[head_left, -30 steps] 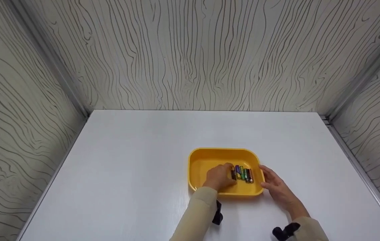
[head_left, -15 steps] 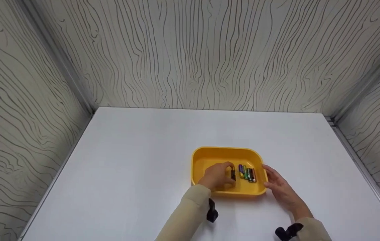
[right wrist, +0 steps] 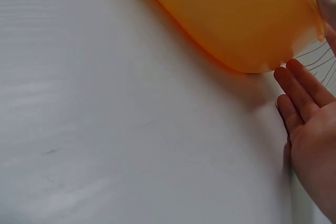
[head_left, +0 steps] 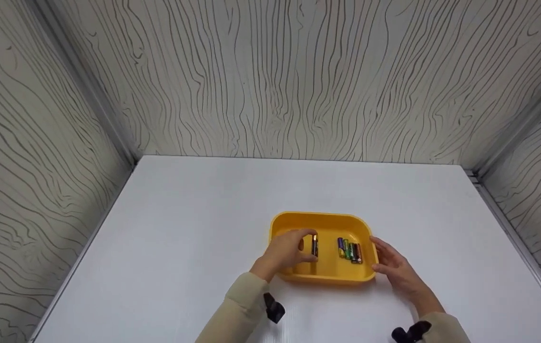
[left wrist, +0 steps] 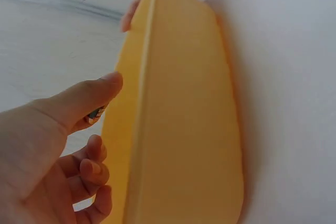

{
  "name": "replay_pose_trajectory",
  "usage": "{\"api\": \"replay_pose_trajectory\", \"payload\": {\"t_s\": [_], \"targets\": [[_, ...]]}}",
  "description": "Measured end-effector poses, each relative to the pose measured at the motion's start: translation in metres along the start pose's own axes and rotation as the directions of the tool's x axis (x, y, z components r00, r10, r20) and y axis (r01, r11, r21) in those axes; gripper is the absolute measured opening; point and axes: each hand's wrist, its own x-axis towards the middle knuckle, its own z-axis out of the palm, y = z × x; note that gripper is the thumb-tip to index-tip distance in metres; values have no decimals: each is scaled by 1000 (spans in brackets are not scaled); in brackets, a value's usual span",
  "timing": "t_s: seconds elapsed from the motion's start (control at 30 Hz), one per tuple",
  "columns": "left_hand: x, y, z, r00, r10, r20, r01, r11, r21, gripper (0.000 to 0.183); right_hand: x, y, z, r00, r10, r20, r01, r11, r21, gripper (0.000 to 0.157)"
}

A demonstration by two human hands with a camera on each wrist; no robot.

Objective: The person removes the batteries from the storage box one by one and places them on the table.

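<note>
My left hand (head_left: 285, 248) pinches a dark battery with a copper-coloured end (head_left: 315, 245) between thumb and fingers, over the left half of a yellow plastic tray (head_left: 330, 279). In the left wrist view just one end of that battery (left wrist: 96, 114) shows under the thumb; its other fingers curl loosely beside the tray's rim. At the right side of the tray is my right hand (head_left: 398, 267), its straight fingers touching the outer wall (right wrist: 241, 24) and the thumb up by the rim. Several batteries (head_left: 349, 250), purple, green, black and reddish, lie side by side in the tray's right half.
The tray stands on a white table (head_left: 194, 228), right of its middle. Wood-patterned panels (head_left: 270, 81) rise behind the table and at both sides. Black camera mounts (head_left: 274, 308) sit on both wrists, below the beige sleeves.
My left hand has drawn the dark battery leftward, away from the row it lay beside. The right hand has stayed at the tray's right side. The other batteries remain in their row.
</note>
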Motion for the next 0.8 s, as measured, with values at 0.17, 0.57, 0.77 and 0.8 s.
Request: {"api": "replay_pose_trajectory", "payload": {"t_s": [0.17, 0.57, 0.77, 0.8], "targets": [[-14, -18, -12, 996, 73, -52, -76, 996, -56, 56, 2, 3, 3, 996, -84, 33, 83, 996, 18, 74], [-37, -56, -36, 991, 92, -96, -111, 970, -217, 55, 7, 2, 10, 993, -78, 89, 76, 997, 25, 74], [-45, -71, -48, 991, 77, -110, -101, 967, -233, 56, 7, 1, 9, 989, -77, 130, 74, 997, 33, 74], [-46, -73, -50, 991, 72, -111, -96, 967, -236, 56, 7, 2, 9, 988, -78, 132, 75, 997, 28, 74]]}}
